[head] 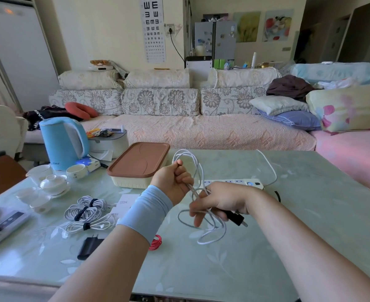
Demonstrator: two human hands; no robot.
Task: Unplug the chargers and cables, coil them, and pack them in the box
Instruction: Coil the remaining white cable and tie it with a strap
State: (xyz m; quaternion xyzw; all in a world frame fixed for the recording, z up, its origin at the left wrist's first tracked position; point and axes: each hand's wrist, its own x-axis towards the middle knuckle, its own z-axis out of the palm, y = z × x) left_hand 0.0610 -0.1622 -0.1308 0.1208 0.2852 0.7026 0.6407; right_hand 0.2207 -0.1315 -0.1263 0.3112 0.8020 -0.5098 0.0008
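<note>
My left hand [172,182] grips a loop of white cable [210,234] above the table, its upper loops rising past my fist. My right hand [220,200] holds a black charger plug [236,217] with the same cable running through its fingers; loose loops hang down to the tabletop. The cream box with a brown lid [136,164] sits shut behind my left hand. Two coiled white cables [86,211] tied with dark straps lie at left, beside white charger bricks [123,205]. A black charger [88,247] and a red coil [155,243] lie nearer me.
A white power strip [234,184] lies behind my right hand, its own cord trailing off to the back right. A blue kettle [63,142], tea cups [53,182] and a grey container crowd the left. A sofa runs along the far table edge.
</note>
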